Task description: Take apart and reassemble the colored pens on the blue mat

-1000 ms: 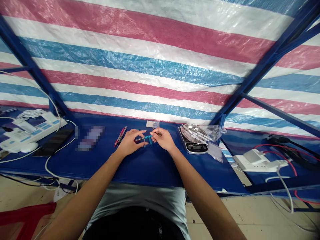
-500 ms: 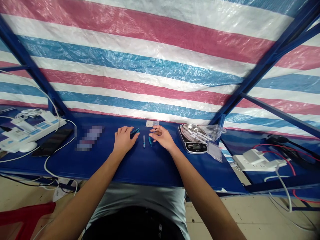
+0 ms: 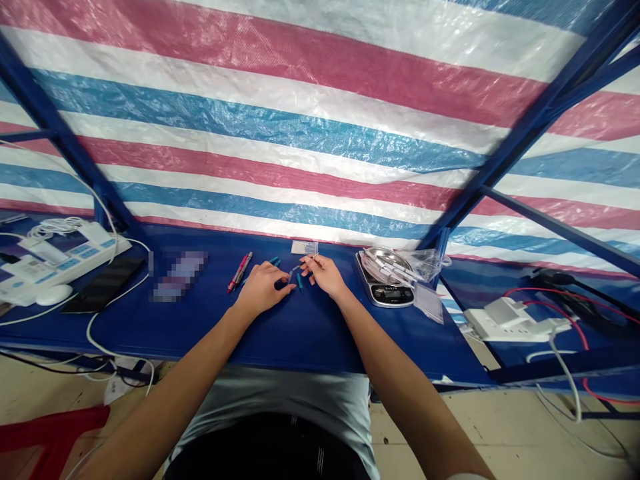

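My left hand (image 3: 264,288) is closed, thumb and fingertips gripping a small translucent blue pen barrel (image 3: 291,274) that tilts up toward the right. Opposite it, my right hand (image 3: 323,274) has its fingers bent together around something thin and pale, too small to make out. On the blue desk between the hands lies a teal pen part (image 3: 300,283). Teal pens (image 3: 275,261) show partly behind my left hand's knuckles. To that hand's left, a red pen and a grey one (image 3: 240,272) lie side by side.
A kitchen scale (image 3: 393,295) with a metal bowl and white sticks stands right, plastic bags beside it. A small clear bag (image 3: 305,247) lies at the back. Left are a black phone (image 3: 105,285), a power strip (image 3: 75,260) and cables. Another power strip (image 3: 515,321) sits far right.
My left hand has moved right and picked up the pen barrel that lay on the desk, uncovering the red and grey pens. My right hand stays near the same spot.
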{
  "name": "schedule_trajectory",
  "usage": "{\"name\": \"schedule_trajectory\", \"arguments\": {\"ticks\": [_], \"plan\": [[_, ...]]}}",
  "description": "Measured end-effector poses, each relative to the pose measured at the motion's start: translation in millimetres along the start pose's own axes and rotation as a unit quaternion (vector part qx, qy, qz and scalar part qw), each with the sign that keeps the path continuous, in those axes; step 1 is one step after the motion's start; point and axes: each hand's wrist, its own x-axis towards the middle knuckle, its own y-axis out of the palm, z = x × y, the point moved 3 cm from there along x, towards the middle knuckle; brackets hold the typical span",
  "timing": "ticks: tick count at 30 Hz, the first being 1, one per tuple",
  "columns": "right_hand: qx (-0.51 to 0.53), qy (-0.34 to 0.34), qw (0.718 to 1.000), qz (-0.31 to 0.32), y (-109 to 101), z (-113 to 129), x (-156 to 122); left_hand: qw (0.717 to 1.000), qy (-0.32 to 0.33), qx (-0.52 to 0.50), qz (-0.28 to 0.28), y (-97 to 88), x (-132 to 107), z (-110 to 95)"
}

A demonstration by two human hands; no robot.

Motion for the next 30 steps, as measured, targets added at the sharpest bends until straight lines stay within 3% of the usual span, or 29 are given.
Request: {"name": "schedule_trajectory", "arguments": {"ticks": [4, 10, 19, 24, 28, 30], "plan": [[0.008, 0.020, 0.999, 0.038, 3.6, 2.4, 0.1, 1.000, 0.004, -0.013, -0.002, 1.0, 0.4, 1.6], [0.053, 0.073, 0.995, 0.038, 0.8, 15.6, -8.6, 0.999, 0.012, -0.033, -0.012, 6.8, -0.4, 11.0], [0.027, 0.028, 0.997, 0.068, 3.0, 42.6, -23.6, 0.996, 0.035, -0.082, -0.029, -1.3, -1.5, 0.2], [-0.101, -0.059, 0.988, 0.102, 11.1, 41.5, -26.9, 0.991, -0.002, -0.116, -0.060, -5.4, -1.2, 2.6], [-0.299, -0.147, 0.937, 0.102, 7.2, 35.1, -31.9, 0.982, -0.046, -0.161, -0.082, -11.2, -1.2, 7.7], [-0.337, -0.159, 0.921, 0.116, 5.4, 30.8, -32.9, 0.977, -0.059, -0.190, -0.081, -14.4, -0.7, 7.9]]}}
